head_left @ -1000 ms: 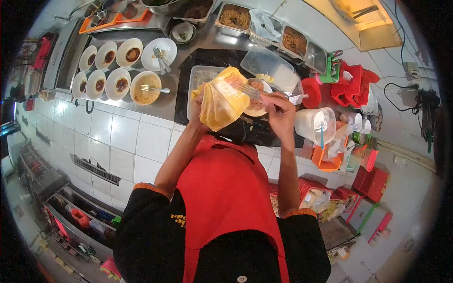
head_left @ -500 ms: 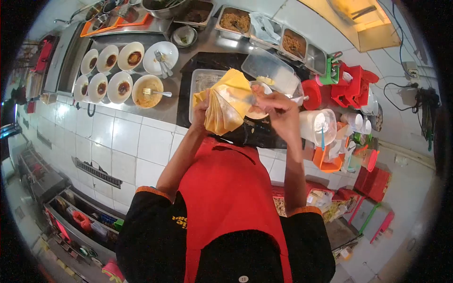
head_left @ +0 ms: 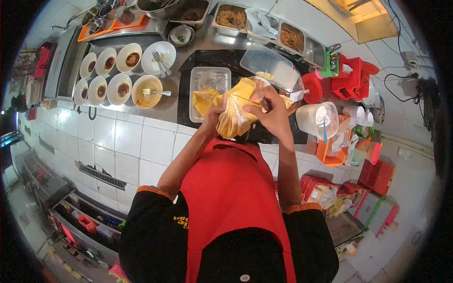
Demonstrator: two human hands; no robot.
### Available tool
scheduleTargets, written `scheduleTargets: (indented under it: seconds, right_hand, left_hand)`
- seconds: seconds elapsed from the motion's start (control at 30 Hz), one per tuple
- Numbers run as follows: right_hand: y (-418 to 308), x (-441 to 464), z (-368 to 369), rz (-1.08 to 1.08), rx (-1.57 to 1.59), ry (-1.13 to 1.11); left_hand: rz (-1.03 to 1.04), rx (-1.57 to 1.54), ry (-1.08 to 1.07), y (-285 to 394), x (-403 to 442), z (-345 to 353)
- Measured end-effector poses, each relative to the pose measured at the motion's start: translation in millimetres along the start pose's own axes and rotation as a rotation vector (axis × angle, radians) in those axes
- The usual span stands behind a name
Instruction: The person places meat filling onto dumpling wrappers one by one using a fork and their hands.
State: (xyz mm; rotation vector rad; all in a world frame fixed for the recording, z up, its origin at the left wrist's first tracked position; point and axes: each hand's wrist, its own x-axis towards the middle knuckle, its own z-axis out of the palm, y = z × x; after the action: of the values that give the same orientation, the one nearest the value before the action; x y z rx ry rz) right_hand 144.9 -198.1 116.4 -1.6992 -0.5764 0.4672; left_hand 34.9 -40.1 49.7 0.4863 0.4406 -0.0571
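My left hand (head_left: 213, 117) is closed around a fanned stack of yellow wonton wrappers (head_left: 232, 123), some of them dusted with white. Part of the yellow sheets (head_left: 204, 100) sticks out left of that hand, over a clear plastic tray (head_left: 210, 75). My right hand (head_left: 274, 112) pinches the stack's right side, thumb and fingers bent onto the wrappers. A small yellow piece shows just right of its fingers. Behind the right hand, a bowl (head_left: 261, 81) is mostly hidden. No tool can be made out in the right hand.
Bowls with dark sauce (head_left: 120, 88) and a bowl with a fork (head_left: 141, 96) line the left counter. Metal pans of food (head_left: 231, 18) stand at the back. To the right are a clear lidded box (head_left: 266, 66), a white powder tub (head_left: 316, 123) and red baskets (head_left: 351, 78).
The spread fan of wrappers has bunched together and shifted right. My right hand, earlier holding a blurred tool over the wrappers, now pinches their edge.
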Motion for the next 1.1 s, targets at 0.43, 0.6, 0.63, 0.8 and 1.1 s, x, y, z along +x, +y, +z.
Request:
scheduleTargets:
  seconds: [0.43,0.6,0.63,0.8,1.1]
  right_hand:
    - [37,-29,-27,0.259,-0.012,-0.024]
    - [135,-25,-52,0.414,-0.841,0.015]
    - [136,-21,-49,0.414,-0.844,0.01]
    - [136,-11,-24,0.445,-1.207,-0.072]
    - [102,-13,-83,0.501,-0.097,-0.316]
  left_hand:
    - [0.218,-0.424,-0.177,23,10,-105]
    - [0.405,-0.339,0.004,28,8,-120]
    - [0.445,-0.269,0.019,28,7,-122]
    - [0.343,-0.383,-0.106,27,2,-108]
    - [0.152,-0.392,-0.152,18,4,-115]
